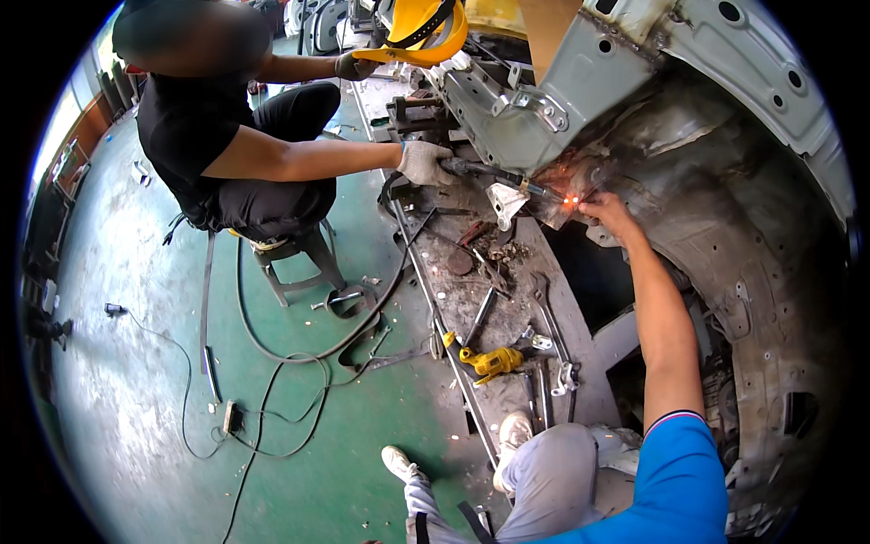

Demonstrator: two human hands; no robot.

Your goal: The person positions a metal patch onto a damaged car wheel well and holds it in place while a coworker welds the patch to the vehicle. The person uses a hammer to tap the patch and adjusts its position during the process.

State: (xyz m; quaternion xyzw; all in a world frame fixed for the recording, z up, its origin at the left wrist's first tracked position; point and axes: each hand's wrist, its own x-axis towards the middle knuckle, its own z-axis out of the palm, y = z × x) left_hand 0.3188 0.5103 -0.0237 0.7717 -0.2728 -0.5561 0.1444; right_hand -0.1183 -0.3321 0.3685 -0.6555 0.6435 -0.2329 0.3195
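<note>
Left of the bare right hand (609, 216) — fingers closed, on what I cannot tell — a co-worker's gloved hand (424, 164) holds a torch (489, 172) toward a glowing spot (570, 200); left hand out of view. Stray sparks could burn skin. Tools (494, 364) crowd the counter (453, 306) beside a dark gap (584, 272); roomier floor (317, 480) spreads leftward.

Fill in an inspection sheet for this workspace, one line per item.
Surface: grey metal platform, stained and strewn with debris.
Main things: welding torch, its tip close to a glowing spot beside the vehicle body.
Clutter: yellow power tool, long wrench and other loose tools on the platform.
Hands: right hand bare, fingertips near the glow; whether it holds something is unclear. Left hand: nothing seen.
Cables: dark cables loop across the green floor.
Surroundings: seated co-worker, one gloved hand on the torch, the other holding a yellow face shield.
</note>
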